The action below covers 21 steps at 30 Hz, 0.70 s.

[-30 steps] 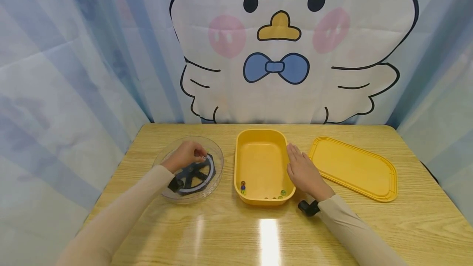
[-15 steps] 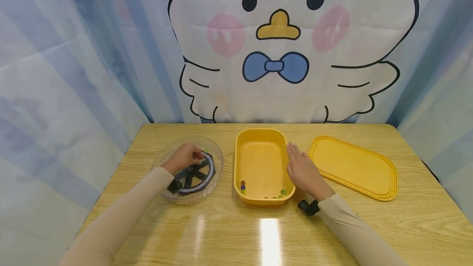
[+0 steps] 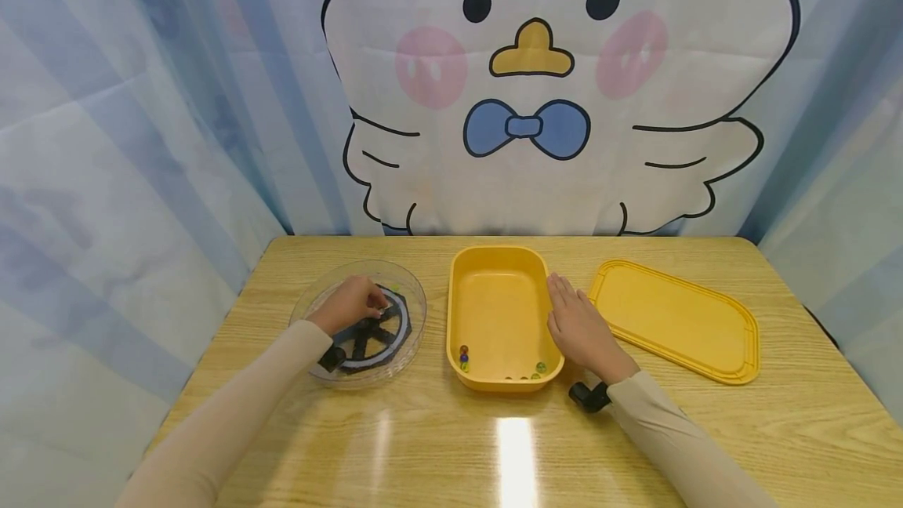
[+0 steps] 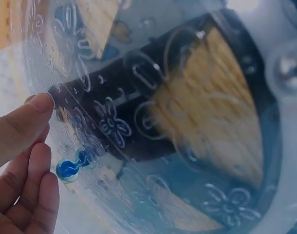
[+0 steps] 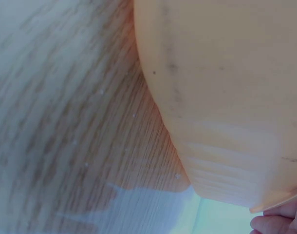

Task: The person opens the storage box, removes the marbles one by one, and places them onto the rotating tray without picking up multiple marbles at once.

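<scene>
My left hand (image 3: 356, 304) reaches into a clear bowl (image 3: 418, 288). In the left wrist view its thumb and a fingertip come close together by the bowl's flower-patterned wall (image 4: 109, 122), the other fingers curled; whether anything lies between them is hidden. A blue marble (image 4: 67, 169) shows just beside those fingers. Through the clear bottom I see a dark spoked frame (image 3: 360, 343) with a pale ring. My right hand (image 3: 582, 328) rests, fingers straight, against the right side of a yellow tub (image 3: 497, 312). Several marbles (image 3: 464, 359) lie along the tub's near end.
A yellow lid (image 3: 673, 320) lies aslant on the wooden table (image 3: 437, 453), right of the right hand. A small green marble (image 3: 396, 288) shows at the bowl's far side. A curtain with a cartoon bird (image 3: 536, 179) hangs behind the table.
My left hand has drawn slightly back and left inside the bowl, and the green spot at its far side has come into view. My right hand and the tub have stayed put.
</scene>
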Each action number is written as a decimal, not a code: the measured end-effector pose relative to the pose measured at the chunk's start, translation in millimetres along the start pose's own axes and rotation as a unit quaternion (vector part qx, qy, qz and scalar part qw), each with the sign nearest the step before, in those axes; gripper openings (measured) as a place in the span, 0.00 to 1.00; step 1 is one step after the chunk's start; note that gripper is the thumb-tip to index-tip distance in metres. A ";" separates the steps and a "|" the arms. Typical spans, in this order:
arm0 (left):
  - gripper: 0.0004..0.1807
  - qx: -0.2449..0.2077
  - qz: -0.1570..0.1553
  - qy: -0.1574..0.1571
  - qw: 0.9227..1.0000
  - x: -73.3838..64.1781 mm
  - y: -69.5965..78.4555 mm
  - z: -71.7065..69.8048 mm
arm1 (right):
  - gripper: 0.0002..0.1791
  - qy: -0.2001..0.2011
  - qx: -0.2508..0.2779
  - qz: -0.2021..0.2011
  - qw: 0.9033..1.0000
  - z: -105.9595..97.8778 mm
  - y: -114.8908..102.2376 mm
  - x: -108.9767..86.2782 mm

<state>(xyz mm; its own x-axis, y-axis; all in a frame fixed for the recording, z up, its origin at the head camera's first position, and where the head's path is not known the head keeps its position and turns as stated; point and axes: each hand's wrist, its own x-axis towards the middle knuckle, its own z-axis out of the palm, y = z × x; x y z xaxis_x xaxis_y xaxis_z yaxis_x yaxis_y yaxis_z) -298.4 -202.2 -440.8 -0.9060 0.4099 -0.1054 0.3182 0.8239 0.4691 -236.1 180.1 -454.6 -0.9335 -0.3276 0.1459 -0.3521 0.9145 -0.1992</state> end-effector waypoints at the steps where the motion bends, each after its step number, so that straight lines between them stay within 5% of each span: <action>1: 0.09 0.001 0.001 -0.001 1.000 0.0 -0.1 0.2 | 0.31 -0.001 0.000 0.000 1.000 -0.3 -0.1 -0.1; 21: 0.09 -0.008 0.012 0.003 1.000 1.9 -7.2 1.7 | 0.31 0.000 -0.002 -0.001 1.000 0.0 -0.5 0.3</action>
<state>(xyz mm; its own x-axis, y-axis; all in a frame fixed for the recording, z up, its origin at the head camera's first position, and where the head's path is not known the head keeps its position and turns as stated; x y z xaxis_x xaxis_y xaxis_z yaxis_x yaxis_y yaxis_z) -302.0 -206.7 -445.9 -0.8999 0.4270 -0.0888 0.3352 0.8075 0.4854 -236.1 179.6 -454.5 -0.9331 -0.3288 0.1458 -0.3529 0.9151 -0.1951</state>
